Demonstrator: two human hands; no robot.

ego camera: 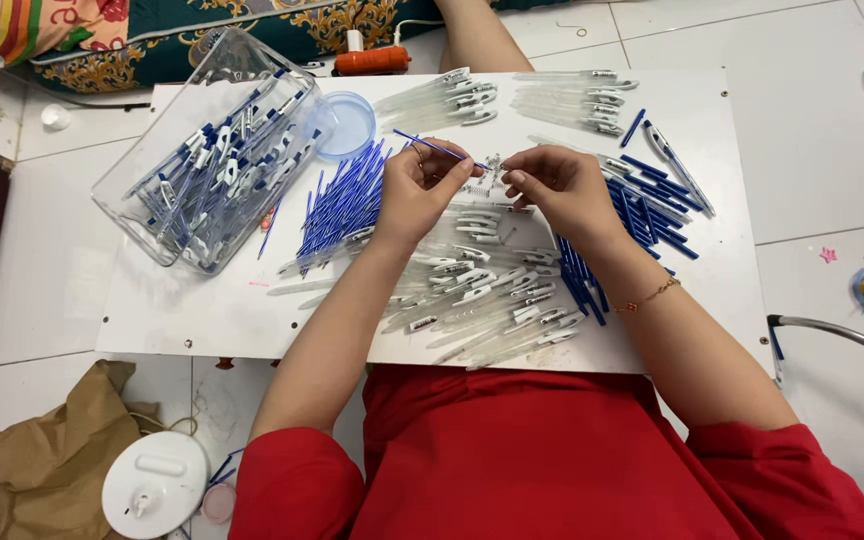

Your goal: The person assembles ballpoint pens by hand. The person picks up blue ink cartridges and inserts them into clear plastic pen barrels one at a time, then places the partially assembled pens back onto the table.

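**Spring onto the refill: keep it steady, feed it straight**

My left hand [422, 190] has its fingers pinched on a thin blue refill [432, 148], which sticks up and away to the left, tip end pointing toward my right hand [557, 185]. Right fingers are pressed together at the tip, on something tiny. Prob a spring from the small pile of springs [492, 162] just beyond my fingertips, but it's too small to tell for sure.

How I'd do this well, imo:
- Hold the refill close to its tip w/ the left, so the thin end doesn't wobble.
- Keep both wrists resting on the white board [202, 310] that serves as desk; less shake.
- Slide the spring on in line w/ the refill, no angle, or it snags.
- Light pinch only; springs jump away if squeezed.

Stock around my fingers: more blue refills [342, 205] in a heap just left of my left hand, clear barrels w/ white clips [482, 290] right under and nearer to me, dark blue parts [652, 215] right of my right hand. Clear bin of finished pens [217, 150] sits well left, tilted on its side.

Risk: elbows over the barrel pile, easy to scatter.
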